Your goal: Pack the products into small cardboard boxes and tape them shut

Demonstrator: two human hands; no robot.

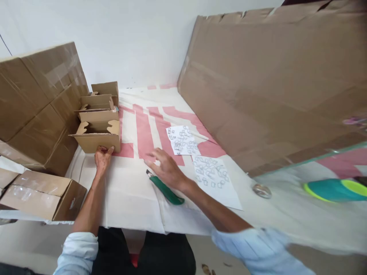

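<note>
A small cardboard box [98,140] with its top flaps raised stands at the front of a row of similar open boxes [99,102]. My left hand [103,157] is at the lower front of that box, thumb and fingers closed against its face. Over the table's middle, my right hand [165,167] is open, its fingers stretched to the left and nothing in them. Just below it lies a green utility knife [166,190], pointing up and left. Two sheets of paper with drawn box shapes, an upper sheet [183,139] and a lower sheet [216,181], lie to the right.
Stacked taped cartons [43,103] rise on the left, with a closed carton [43,193] nearer me. A large cardboard panel [272,84] leans along the right. A roll of clear tape [262,190] and a teal and yellow object [329,190] lie on the white cloth [132,194].
</note>
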